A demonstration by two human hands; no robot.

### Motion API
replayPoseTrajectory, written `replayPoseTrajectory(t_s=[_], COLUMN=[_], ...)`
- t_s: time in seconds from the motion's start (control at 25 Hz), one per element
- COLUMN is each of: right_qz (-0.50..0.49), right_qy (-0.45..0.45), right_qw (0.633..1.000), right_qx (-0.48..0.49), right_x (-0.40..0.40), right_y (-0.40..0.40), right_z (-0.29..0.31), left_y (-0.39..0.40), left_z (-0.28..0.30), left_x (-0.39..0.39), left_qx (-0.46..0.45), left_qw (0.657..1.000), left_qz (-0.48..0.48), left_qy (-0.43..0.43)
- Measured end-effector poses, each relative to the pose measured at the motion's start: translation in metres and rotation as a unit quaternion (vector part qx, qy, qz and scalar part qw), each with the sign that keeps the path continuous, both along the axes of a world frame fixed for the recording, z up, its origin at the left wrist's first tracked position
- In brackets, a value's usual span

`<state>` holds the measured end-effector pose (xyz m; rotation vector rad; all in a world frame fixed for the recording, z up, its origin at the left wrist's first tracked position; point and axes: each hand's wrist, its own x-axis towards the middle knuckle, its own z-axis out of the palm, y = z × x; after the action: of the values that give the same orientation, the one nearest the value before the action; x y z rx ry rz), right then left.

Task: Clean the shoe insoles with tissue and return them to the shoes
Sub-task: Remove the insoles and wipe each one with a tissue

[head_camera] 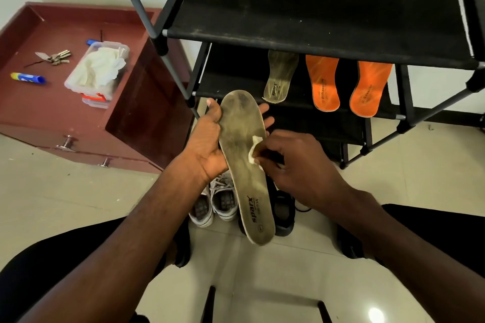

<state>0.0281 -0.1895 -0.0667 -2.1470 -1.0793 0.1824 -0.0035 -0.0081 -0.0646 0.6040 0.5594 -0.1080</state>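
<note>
Left hand (207,139) cups the insole (245,162) above the shoes (217,202); right hand (296,165) pinches a tissue (254,151) against it. That small scrap could tear, smearing grime.

Insole (244,155) appeared matt, soiled foam; tissue (254,151) crumpled white paper. Rack shelf (301,8) was dusty black cloth on metal tubing. Floor tiles (275,270) glossy; storage box (86,78) clear plastic.
</note>
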Motion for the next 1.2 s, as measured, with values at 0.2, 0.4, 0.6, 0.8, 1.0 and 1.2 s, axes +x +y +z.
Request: replayPoseTrajectory(t_s=[0.2,0.4,0.6,0.8,1.0,1.2], right_qz=[-0.131,-0.142,-0.102,-0.06,-0.069,-0.153], right_qy=[-0.087,-0.111,-0.08,-0.054,-0.029,-0.097], right_qw=[0.987,0.982,0.992,0.997,0.997,0.983], right_qx=[0.035,0.059,0.007,-0.012,0.018,-0.017], right_x=[0.026,0.036,0.011,0.012,0.008,0.011], right_y=[0.005,0.005,0.008,0.007,0.016,0.01], right_z=[0.001,0.009,0.006,0.005,0.006,0.01], left_y=[-0.018,-0.019,-0.017,-0.019,-0.021,-0.024], left_z=[0.003,-0.003,-0.003,-0.007,-0.008,-0.01], left_x=[0.001,-0.003,-0.001,0.0,0.002,-0.002], left_qx=[0.096,0.115,0.061,0.003,0.016,0.029], left_qw=[0.995,0.991,0.997,0.997,0.997,0.997], left_qz=[-0.04,-0.063,-0.034,-0.053,-0.066,-0.067], left_qy=[0.002,-0.022,-0.036,-0.048,-0.038,-0.025])
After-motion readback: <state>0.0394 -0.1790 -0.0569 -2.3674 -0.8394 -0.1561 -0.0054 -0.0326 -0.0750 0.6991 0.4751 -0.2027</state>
